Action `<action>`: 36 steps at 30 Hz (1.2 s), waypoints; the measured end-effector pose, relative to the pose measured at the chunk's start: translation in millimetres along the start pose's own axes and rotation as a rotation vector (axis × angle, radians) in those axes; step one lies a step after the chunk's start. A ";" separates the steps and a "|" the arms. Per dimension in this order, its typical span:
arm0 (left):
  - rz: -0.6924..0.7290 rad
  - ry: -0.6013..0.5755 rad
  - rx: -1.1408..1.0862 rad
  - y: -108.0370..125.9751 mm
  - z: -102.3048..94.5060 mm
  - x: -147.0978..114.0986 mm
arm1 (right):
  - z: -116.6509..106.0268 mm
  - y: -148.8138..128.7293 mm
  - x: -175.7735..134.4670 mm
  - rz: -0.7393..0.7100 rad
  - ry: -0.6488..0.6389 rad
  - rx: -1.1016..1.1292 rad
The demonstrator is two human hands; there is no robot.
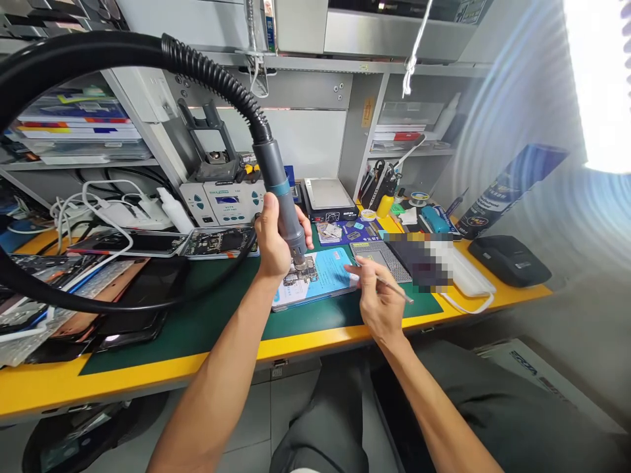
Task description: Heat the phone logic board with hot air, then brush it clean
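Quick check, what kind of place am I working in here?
Most likely a phone repair bench: the left hand holds a hot air nozzle over a circuit board, with a rework station behind.

Bench: yellow-edged table (148, 378) with a green mat (207, 322) on top. Rework station (224, 200) at the back centre, small hot plate (329, 197) just right of it. Open phone (219, 242) lying in front of the station, white squeeze bottle (172, 209) to its left. White cables (93, 207) tangled at back left, dark phone parts (123, 309) piled on the left side of the mat. Tool holder (377, 180) with cutters and tweezers at back right, blue tool (434, 220) near it. Black box (510, 259) at the far right table edge, dark spray can (507, 190) lying tilted behind it. Shelves (79, 128) hold stacked flat boxes
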State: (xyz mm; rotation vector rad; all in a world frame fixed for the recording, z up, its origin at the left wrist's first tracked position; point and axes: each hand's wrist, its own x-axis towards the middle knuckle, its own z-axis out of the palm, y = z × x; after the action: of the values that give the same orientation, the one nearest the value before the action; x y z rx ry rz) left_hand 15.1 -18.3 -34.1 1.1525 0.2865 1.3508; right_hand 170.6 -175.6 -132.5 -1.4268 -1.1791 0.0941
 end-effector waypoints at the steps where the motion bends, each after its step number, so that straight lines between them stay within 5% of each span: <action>1: 0.003 0.005 0.004 0.4 0.7 -0.6 | 2.5 -3.3 -0.6 -0.059 -0.044 -0.036; 9: 0.019 0.026 0.031 8.2 3.1 -3.2 | 9.2 -13.1 2.6 -0.315 -0.284 -0.324; 19: 0.005 0.050 0.044 9.9 2.6 -2.8 | 5.7 -9.8 3.3 -0.342 -0.253 -0.365; 36: -0.036 0.070 0.069 17.1 11.0 11.0 | 3.1 -29.6 6.8 -0.290 -0.141 -0.086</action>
State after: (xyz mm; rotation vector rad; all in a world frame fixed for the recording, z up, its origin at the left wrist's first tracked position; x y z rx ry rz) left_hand 16.0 -17.6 -11.0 1.1534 0.4056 1.3603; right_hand 154.7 -176.0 -106.5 -1.3249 -1.5103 -0.0601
